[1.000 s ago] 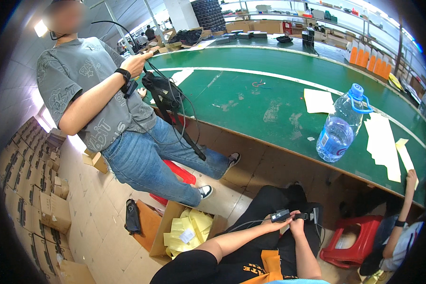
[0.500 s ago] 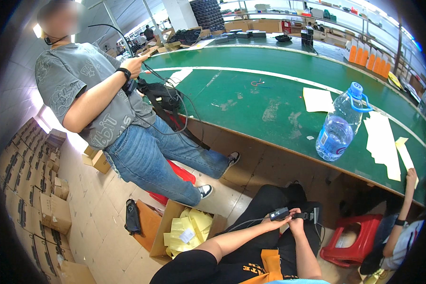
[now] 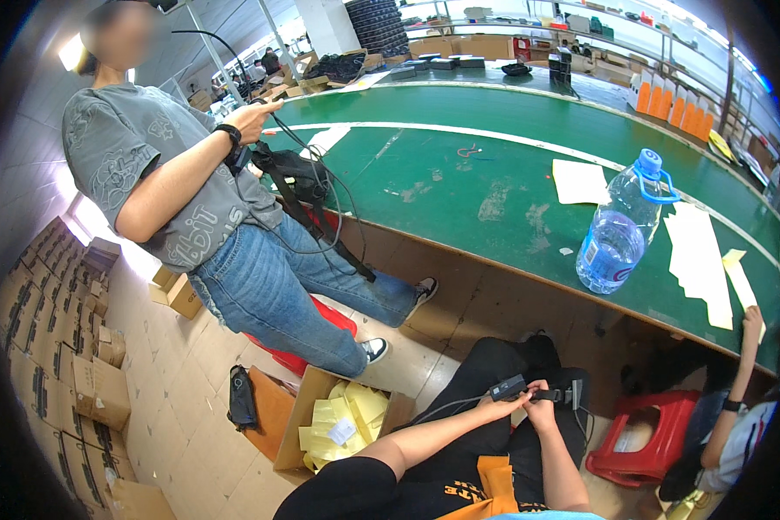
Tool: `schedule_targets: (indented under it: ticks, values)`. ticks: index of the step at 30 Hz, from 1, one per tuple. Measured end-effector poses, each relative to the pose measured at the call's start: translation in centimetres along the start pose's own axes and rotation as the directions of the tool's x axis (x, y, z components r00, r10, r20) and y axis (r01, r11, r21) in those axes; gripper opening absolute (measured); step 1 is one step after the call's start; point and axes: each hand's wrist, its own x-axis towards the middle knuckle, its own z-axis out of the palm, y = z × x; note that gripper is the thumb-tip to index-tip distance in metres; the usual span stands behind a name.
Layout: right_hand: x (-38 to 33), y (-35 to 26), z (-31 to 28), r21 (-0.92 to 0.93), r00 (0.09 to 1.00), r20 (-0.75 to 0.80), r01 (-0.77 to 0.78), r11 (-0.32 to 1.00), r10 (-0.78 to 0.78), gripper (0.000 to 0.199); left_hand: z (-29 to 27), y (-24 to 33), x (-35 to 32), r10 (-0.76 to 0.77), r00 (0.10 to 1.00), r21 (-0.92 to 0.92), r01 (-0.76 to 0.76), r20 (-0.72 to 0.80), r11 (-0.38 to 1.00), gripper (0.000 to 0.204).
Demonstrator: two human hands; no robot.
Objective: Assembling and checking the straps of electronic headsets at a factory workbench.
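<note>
My left hand (image 3: 503,406) and my right hand (image 3: 540,411) meet above my dark-trousered lap, fingers curled and pressed together. What lies between the fingers is too small to tell. Against the back of my left hand or wrist sits a small black box (image 3: 508,387) with a grey cable running off to the left. A black strap (image 3: 548,395) lies at my right fingers and leads to a flat grey piece (image 3: 575,394) on its right, from which a thin cable hangs. Whether the right hand grips this strap or only touches it is unclear.
A green workbench (image 3: 442,186) holds a large water bottle (image 3: 617,243) and pale yellow sheets (image 3: 698,260). To the left a person (image 3: 173,173) stands holding cables. An open carton (image 3: 399,412) of yellow pieces, a red stool (image 3: 641,438) and a co-worker's arm (image 3: 738,373) are nearby.
My hands stay together over my lap, with only a slight shift of the black box. The standing person's head and raised hand have moved a little to the right.
</note>
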Motion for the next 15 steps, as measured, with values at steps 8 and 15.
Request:
schedule_targets:
  ticks: [8,15]
  values:
    - [0.2,0.9,0.0,-0.163,0.997,-0.080,-0.031,0.986,0.018,0.027,-0.9,8.8,-1.8,-0.166,0.985,0.398,0.175,-0.057,0.900,0.032]
    - [0.4,2.0,0.0,-0.141,0.996,-0.079,-0.052,0.989,0.041,0.028,-0.9,10.2,-1.9,-0.082,0.991,0.314,0.113,-0.109,0.943,0.032]
